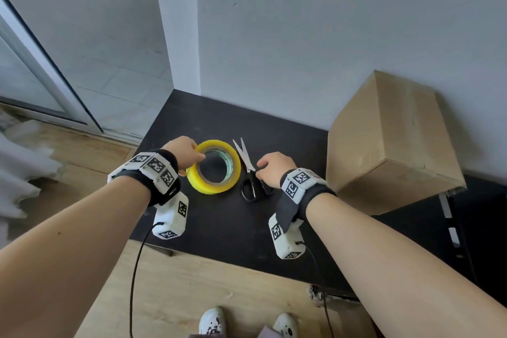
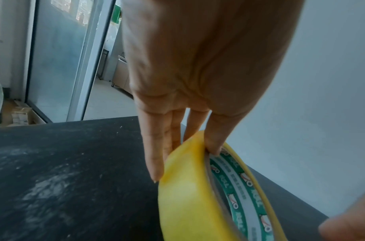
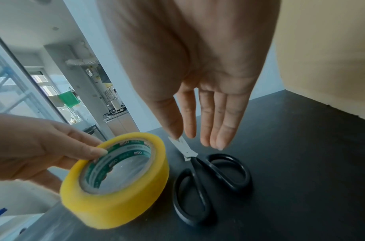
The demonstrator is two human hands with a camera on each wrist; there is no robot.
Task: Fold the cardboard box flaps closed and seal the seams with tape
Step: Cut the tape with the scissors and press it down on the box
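My left hand (image 1: 192,155) grips a yellow tape roll (image 1: 211,186), thumb inside the core and fingers on the outer band. The roll (image 2: 183,203) is tilted, and the right wrist view shows the roll (image 3: 120,208) held just above the black table (image 1: 233,228). Black-handled scissors (image 1: 251,186) lie flat right of the roll, blades slightly apart and pointing away. My right hand (image 1: 270,167) hovers over the scissors (image 3: 195,163) with straight fingers (image 3: 222,130) and holds nothing. The brown cardboard box (image 1: 392,145) stands at the table's right end by the wall, its visible faces closed.
The table's left edge drops to a wooden floor (image 1: 178,296), with a glass sliding door (image 1: 41,77) beyond. A white wall (image 1: 329,35) backs the table. Wrist-camera cables (image 1: 137,269) hang over the near edge. Bare tabletop (image 2: 64,179) lies left of the roll.
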